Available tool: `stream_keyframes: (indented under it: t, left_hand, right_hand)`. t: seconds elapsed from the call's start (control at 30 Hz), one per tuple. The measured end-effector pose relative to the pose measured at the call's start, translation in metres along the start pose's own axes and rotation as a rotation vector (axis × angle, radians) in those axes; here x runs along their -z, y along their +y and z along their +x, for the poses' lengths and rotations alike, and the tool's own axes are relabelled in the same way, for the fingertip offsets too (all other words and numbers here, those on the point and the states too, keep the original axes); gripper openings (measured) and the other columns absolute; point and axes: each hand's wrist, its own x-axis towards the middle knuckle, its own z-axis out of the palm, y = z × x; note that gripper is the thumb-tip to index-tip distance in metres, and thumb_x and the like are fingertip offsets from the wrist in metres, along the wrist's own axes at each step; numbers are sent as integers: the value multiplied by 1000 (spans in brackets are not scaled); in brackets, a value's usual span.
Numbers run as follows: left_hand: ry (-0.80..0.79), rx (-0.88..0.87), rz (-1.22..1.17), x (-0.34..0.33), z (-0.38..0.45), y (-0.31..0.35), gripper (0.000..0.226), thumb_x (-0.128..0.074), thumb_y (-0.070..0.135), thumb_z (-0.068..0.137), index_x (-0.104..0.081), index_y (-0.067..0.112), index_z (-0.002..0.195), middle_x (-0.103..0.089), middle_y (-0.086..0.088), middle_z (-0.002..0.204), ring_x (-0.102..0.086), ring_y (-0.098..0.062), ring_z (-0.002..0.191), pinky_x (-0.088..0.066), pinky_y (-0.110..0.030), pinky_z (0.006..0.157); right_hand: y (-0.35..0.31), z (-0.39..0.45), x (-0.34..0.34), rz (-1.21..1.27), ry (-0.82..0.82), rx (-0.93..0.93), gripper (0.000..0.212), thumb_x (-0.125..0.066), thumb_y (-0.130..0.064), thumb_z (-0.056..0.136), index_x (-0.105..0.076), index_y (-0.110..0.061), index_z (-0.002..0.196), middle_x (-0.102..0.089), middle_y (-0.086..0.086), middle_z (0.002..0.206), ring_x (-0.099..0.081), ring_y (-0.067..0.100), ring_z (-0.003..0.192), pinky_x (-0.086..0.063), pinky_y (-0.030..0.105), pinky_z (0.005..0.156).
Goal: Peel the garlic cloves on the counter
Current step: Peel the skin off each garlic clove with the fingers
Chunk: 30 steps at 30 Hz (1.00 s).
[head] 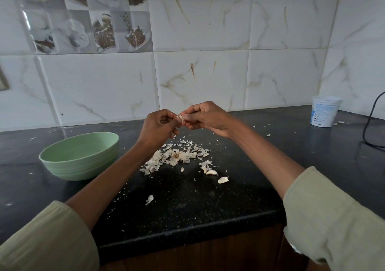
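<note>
On the dark bench (187, 218) nearest the edge lies a single flake of skin (149, 199); beyond it two pale garlic cloves (217, 176) lie beside a heap of papery peelings (177, 158); above the heap, the left hand (158, 128) and right hand (205, 117) each pinch one small clove (181, 118) between fingertips, skin curling off; left sits a green bowl (80, 156), its contents unseen; far right stands a white tub (325, 114).

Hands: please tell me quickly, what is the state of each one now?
Left hand: fingers curled, pinching the garlic clove held between both hands.
Right hand: fingers curled, gripping the same clove from the other side.
</note>
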Motion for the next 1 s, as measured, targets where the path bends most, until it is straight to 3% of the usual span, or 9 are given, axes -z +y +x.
stream_keyframes:
  t: [0.17,0.37,0.5,0.67,0.77,0.9,1.0]
  left_hand:
    - [-6,-9,30,2,2,-1,7,-68,9,99,-71,3,100,-76,-14,90,-70,-17,67,-55,-24,58]
    - [-18,-88,216,0,1,-5,11,-67,18,101,-70,11,93,-77,-1,82,-73,-18,64,-57,-35,65]
    - [-39,-140,444,2,1,-8,22,-64,37,103,-71,29,83,-74,16,75,-71,-7,63,-62,-41,74]
    - [-15,-137,555,4,-2,-4,35,-82,62,79,-71,30,71,-69,19,64,-66,-2,65,-56,-32,66]
    - [8,-146,515,6,-2,-1,36,-90,57,72,-67,31,81,-72,16,78,-66,-2,73,-56,-33,68]
    - [57,-157,304,6,0,4,15,-80,36,92,-71,25,92,-75,5,83,-72,-13,62,-63,-48,68]
    - [87,-172,229,5,-1,7,8,-75,26,97,-74,19,96,-76,1,81,-73,-16,60,-63,-48,67]
  right_hand:
    - [-2,-2,1,-26,-17,12,27,-75,-2,94,-69,5,119,-77,17,102,-73,17,92,-59,23,78]
    - [1,-1,7,-32,74,40,23,-72,5,93,-71,3,116,-77,21,102,-75,22,96,-60,22,77]
    - [2,0,10,-42,87,50,25,-73,3,93,-71,5,118,-78,22,105,-75,21,96,-60,23,80]
    - [1,0,10,-71,70,56,25,-74,-1,93,-73,4,118,-78,19,107,-75,20,98,-59,22,82]
    - [0,1,10,-94,59,58,25,-77,-6,93,-75,2,117,-78,18,107,-74,20,100,-58,23,83]
    - [0,0,9,-102,66,59,26,-78,-8,92,-75,2,115,-79,13,98,-74,14,91,-59,21,80]
    - [0,-1,8,-134,73,81,22,-78,-7,91,-75,1,112,-80,10,93,-75,11,87,-59,21,77]
